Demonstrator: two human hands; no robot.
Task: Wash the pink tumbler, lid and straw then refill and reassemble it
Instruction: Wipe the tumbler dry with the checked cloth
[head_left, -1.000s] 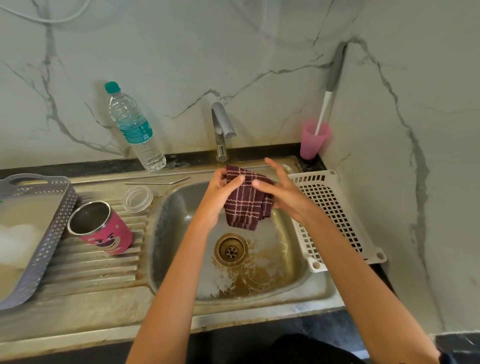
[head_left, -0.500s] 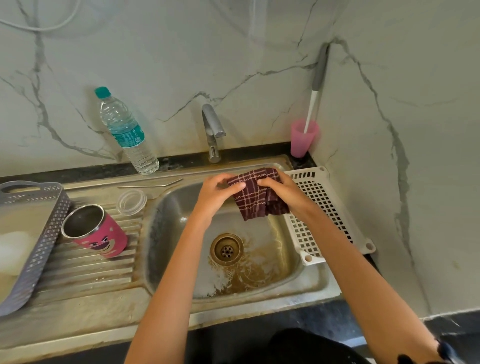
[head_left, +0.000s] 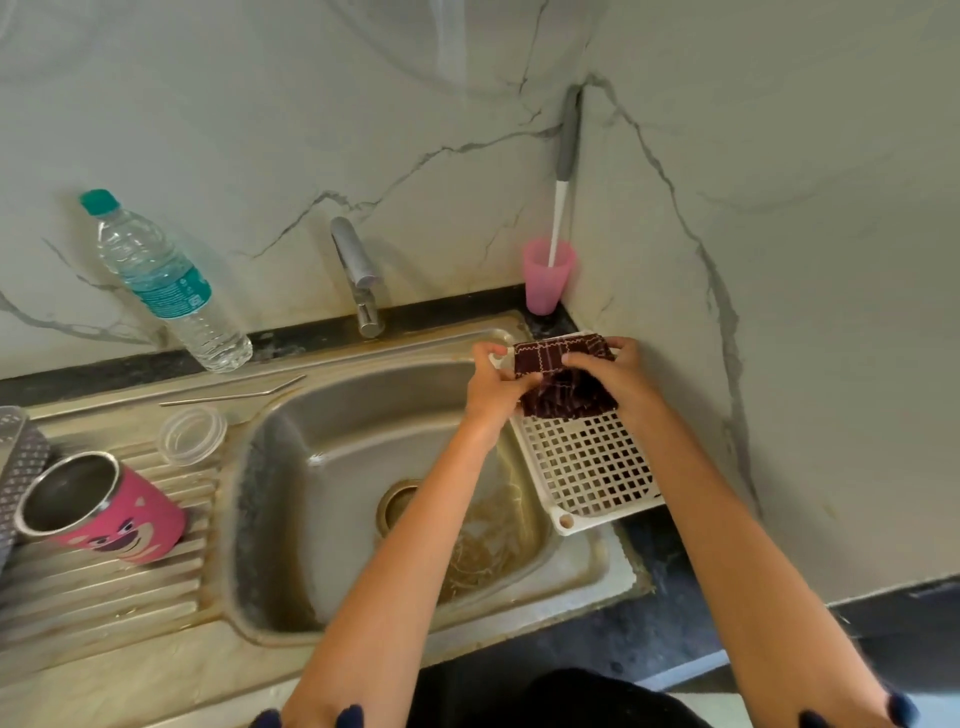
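Maroon cloth (head_left: 563, 384) is gripped by the left hand (head_left: 493, 384) and the right hand (head_left: 618, 371), each curled round an edge, and is held over the white rack (head_left: 592, 467), probably to be left drying. The pink tumbler (head_left: 130, 525), lid (head_left: 192, 434) and straw (head_left: 234, 396) are set well left of both hands, seemingly to drain.

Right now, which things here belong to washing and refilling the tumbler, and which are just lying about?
Job: pink tumbler, clear lid, metal straw, water bottle, tap, checked cloth gripped by left hand and right hand.
Lying about: white rack, pink cup, brush, grey basket.
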